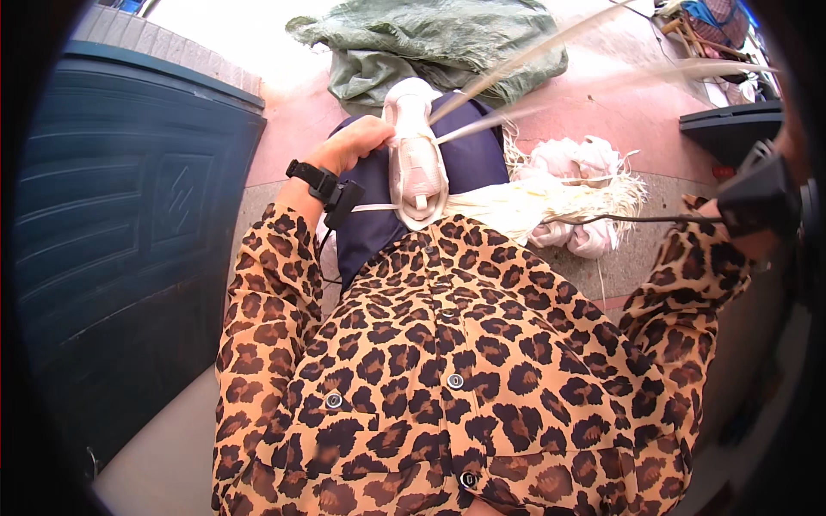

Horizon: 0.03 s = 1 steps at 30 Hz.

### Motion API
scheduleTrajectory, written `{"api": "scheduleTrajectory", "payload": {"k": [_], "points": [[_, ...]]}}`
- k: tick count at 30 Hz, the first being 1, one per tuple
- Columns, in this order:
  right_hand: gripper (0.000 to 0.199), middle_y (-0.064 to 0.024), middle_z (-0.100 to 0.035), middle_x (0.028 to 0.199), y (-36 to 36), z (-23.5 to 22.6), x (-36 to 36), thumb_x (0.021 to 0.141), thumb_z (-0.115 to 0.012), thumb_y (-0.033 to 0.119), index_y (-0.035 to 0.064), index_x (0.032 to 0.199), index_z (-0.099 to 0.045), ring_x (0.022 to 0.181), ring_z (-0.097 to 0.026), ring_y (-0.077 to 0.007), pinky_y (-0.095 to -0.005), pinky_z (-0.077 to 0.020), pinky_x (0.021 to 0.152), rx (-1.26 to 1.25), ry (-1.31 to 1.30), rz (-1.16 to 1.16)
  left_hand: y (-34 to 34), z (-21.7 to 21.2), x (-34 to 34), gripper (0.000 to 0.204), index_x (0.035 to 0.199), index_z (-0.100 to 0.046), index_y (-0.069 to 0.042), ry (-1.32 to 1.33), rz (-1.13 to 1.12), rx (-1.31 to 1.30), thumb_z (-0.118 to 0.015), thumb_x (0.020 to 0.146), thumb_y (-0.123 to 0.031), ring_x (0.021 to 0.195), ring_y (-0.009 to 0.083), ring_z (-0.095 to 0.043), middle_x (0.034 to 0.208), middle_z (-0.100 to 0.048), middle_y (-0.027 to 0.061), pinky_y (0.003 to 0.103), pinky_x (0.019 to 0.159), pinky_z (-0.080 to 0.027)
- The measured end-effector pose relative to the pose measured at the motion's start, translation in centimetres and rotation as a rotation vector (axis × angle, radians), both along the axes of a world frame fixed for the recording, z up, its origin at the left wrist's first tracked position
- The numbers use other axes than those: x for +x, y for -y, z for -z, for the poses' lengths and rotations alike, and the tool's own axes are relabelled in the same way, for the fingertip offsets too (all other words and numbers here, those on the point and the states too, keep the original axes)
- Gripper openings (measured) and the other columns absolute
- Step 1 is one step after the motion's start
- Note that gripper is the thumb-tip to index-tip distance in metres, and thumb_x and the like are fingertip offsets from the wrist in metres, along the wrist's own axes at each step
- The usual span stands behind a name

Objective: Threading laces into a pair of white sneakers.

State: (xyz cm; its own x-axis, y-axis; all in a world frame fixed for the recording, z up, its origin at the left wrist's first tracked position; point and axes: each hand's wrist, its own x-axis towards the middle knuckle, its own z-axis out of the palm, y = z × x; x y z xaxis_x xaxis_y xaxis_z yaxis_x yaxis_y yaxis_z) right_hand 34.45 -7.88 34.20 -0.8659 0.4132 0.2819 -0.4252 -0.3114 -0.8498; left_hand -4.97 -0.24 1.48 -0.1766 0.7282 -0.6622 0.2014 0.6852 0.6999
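Observation:
A pale pink and white shoe (419, 172) lies lengthwise on my dark-covered lap. My left hand (361, 142) is closed on its left edge near the laced part. Two long cream shoelace strands (469, 127) run from the shoe up to the right, blurred by motion. My right arm is stretched far out to the right. At the dark rim my right hand (787, 159) is smeared and partly hidden behind a black wrist device (757, 202), so its fingers cannot be made out. A bundle of loose cream laces (508, 206) lies over my right thigh.
Beside the laces, a pale pink heap (572, 163) rests on the floor. A crumpled green sheet (439, 47) lies ahead. Dark blue panelled furniture (146, 215) stands close on the left. At the far right is a dark low object (731, 129), with clutter behind it.

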Motion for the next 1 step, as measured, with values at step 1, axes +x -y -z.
{"api": "scheduleTrajectory", "payload": {"k": [1], "points": [[0.02,0.0039,-0.031,0.056,-0.02,0.44,1.46,0.093,-0.03,0.016,0.0063,0.081,-0.043,0.049,-0.03,-0.0085,-0.0227,-0.0284,0.048,-0.003,-0.007,-0.012,0.48,0.01,-0.07,0.015,0.066,-0.056,-0.011,-0.016,0.055,0.002,-0.05,0.077,-0.019,0.052,0.0069,-0.034,0.061,-0.045,-0.0037,0.022,0.045,-0.026]]}}
